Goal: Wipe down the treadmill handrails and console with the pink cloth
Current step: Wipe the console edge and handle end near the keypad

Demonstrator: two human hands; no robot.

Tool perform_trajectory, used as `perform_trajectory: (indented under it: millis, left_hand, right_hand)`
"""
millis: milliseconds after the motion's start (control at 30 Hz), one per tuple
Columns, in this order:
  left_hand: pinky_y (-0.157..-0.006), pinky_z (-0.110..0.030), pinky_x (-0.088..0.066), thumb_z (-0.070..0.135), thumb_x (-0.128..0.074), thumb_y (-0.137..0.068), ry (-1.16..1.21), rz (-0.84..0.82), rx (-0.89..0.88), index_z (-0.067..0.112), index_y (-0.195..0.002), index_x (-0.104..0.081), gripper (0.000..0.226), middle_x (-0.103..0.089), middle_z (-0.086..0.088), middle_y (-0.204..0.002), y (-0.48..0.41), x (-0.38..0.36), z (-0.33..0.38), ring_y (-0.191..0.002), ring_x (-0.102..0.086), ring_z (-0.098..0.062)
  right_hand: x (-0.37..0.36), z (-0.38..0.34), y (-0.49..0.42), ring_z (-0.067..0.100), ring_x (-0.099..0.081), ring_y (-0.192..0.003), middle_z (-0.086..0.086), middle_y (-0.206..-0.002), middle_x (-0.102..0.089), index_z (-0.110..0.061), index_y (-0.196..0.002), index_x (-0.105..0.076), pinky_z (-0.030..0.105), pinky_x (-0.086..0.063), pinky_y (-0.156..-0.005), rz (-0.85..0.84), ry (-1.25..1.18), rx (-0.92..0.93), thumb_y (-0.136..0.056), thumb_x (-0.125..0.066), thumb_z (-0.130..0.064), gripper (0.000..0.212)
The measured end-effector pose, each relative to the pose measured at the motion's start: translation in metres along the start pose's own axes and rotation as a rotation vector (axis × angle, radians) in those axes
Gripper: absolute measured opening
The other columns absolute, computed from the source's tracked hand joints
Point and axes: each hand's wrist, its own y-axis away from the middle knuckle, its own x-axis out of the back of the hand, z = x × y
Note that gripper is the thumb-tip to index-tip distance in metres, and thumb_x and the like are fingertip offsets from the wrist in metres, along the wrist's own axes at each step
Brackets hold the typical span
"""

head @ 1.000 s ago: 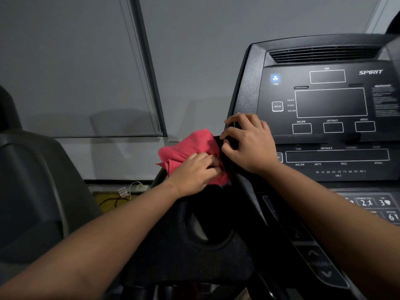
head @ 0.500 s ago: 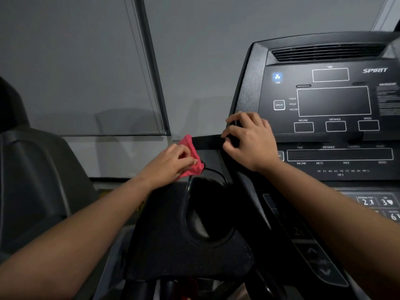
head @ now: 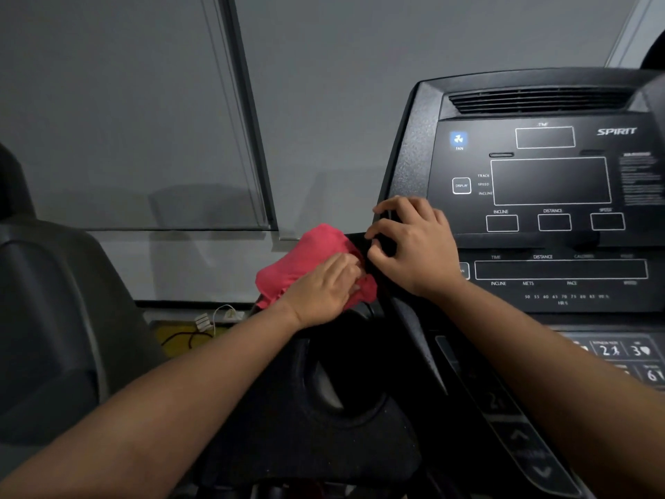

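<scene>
Grips the pink cloth (head: 306, 257) with the left hand (head: 324, 288), palm down, fingers bent and dug into the folds, thumb hidden underneath. Holds it bunched against the black side tray (head: 284, 448) just left of the console (head: 414, 138), right in the corner between the tray and the console's edge, with most of the fabric spilling out past the knuckles toward the wall. Hooks the right hand (head: 414, 250) around the left edge of the console, just beside the cloth: fingers curled tight over the rim, thumb tucked in below them, wrist lying on the panel near the lower readout. Contact between the fingertips of the two hands: impossible to tell, very close at the least. Reaches in with both bare forearms from the bottom corners of the view. Below the cloth, a round cup holder (head: 342, 383) sunk into the tray. On the dark console face, a blue fan button (head: 458, 139) at the upper left, a display button (head: 461, 185) beneath it, blank readout windows labelled incline, distance and speed, a slotted vent (head: 539, 99) along the top and a number keypad (head: 611, 351) at the lower right. Behind, a grey window blind (head: 126, 120) beside a dark frame post. At the far left, the grey housing (head: 54, 300) of another machine; between it and the treadmill, low down, loose cables (head: 183, 336) on a yellow surface.
</scene>
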Motion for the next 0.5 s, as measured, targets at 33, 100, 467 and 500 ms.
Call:
perform_trajectory:
  millis: [33, 100, 467, 500]
  left_hand:
    - [-0.077, -0.036, -0.046, 0.005, -0.040, -0.090, 0.033, -0.007, -0.076, 0.005, -0.098, -0.043, 0.009, -0.057, -0.018, -0.094, 0.001, 0.000, 0.001, -0.084, -0.049, -0.026]
    - [-0.067, -0.031, -0.040, 0.005, -0.045, -0.085, 0.097, -0.032, -0.198, 0.006, -0.098, -0.042, 0.014, -0.042, -0.009, -0.098, 0.002, 0.000, 0.004, -0.078, -0.040, -0.021]
    - [-0.073, -0.030, -0.033, 0.041, -0.052, -0.082, 0.225, -0.295, 0.283, 0.023, -0.075, -0.042, 0.021, -0.042, 0.009, -0.077, -0.028, 0.024, -0.011, -0.074, -0.039, -0.010]
    - [-0.074, -0.029, -0.034, 0.049, -0.044, -0.078, 0.243, -0.272, 0.335, 0.023, -0.077, -0.043, 0.025, -0.044, 0.008, -0.079, -0.029, 0.025, -0.013, -0.078, -0.041, -0.011]
  right_hand:
    - [0.000, 0.000, 0.000, 0.016, -0.043, -0.104, -0.007, -0.107, -0.062, -0.027, -0.078, -0.070, 0.032, -0.036, -0.081, 0.000, 0.000, -0.002, -0.073, -0.049, -0.036, 0.024]
    - [0.000, 0.000, 0.000, 0.016, -0.044, -0.104, -0.008, -0.107, -0.062, -0.027, -0.078, -0.070, 0.032, -0.036, -0.082, 0.006, 0.001, -0.004, -0.073, -0.049, -0.036, 0.023]
    - [0.000, 0.000, -0.001, 0.016, -0.043, -0.104, -0.008, -0.107, -0.062, -0.027, -0.079, -0.071, 0.032, -0.036, -0.082, 0.004, -0.012, -0.005, -0.073, -0.050, -0.036, 0.023]
    - [0.000, 0.000, 0.000, 0.016, -0.043, -0.104, -0.007, -0.107, -0.062, -0.027, -0.079, -0.071, 0.032, -0.036, -0.082, 0.005, -0.013, -0.006, -0.073, -0.051, -0.036, 0.022]
